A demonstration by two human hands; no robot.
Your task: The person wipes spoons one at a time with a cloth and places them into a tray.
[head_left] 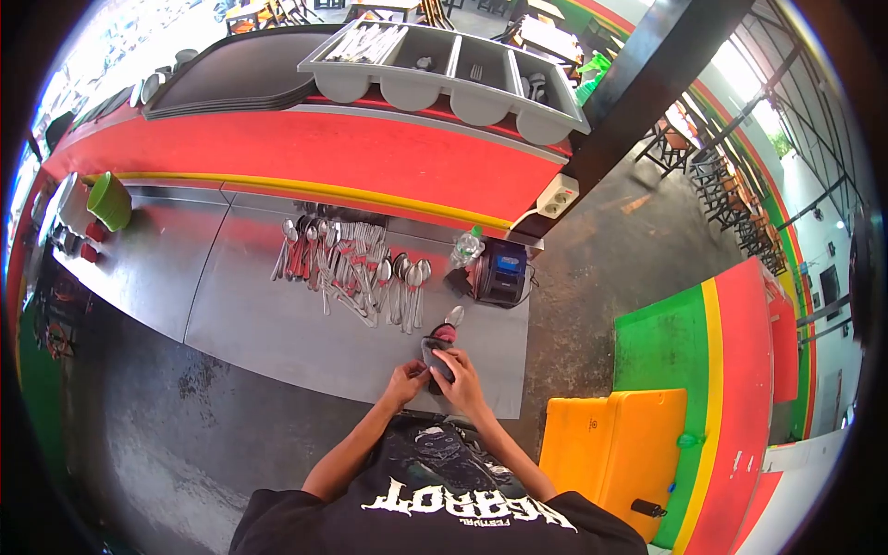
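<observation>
Close to my body, above the metal counter's front edge, my right hand (459, 377) is closed around a dark grey cloth (433, 348). Out of the cloth's far end sticks a spoon (454, 317), bowl pointing away from me, with a reddish-pink patch below the bowl. My left hand (407, 380) pinches the near left side of the same cloth; its fingertips are partly hidden. The spoon's handle is covered. Farther out lie several loose spoons (412, 277) and several forks (361, 242) in an untidy spread.
A plastic bottle (467, 246) and a black card-terminal-like device (503, 274) stand at the counter's right. On the red ledge sit a grey cutlery tray (425, 83) and stacked dark trays (240, 69). Green containers (110, 202) are far left; a yellow box (610, 453) is right.
</observation>
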